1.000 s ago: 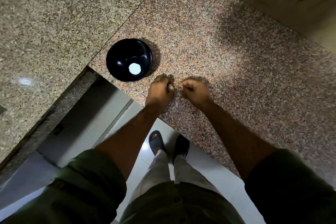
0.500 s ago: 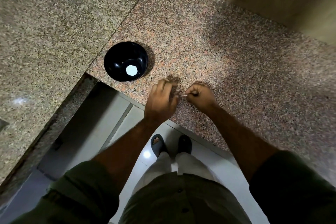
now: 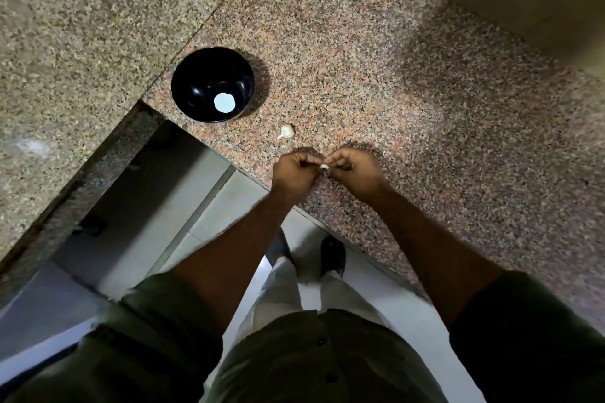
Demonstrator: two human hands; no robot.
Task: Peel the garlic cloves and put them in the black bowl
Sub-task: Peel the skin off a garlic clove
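Both hands — left hand (image 3: 293, 170), right hand (image 3: 352, 170) — pinched together on one garlic clove (image 3: 324, 167), black bowl (image 3: 212, 88) up-left, nearer the left.

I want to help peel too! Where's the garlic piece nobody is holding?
In the head view, the loose garlic clove lies on the granite counter, just right of the black bowl.

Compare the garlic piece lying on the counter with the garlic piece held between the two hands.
The loose garlic piece lies untouched on the counter near the black bowl; the held garlic piece is pinched between left hand and right hand. The loose piece shows fully; the held one only peeks out. Both are pale.
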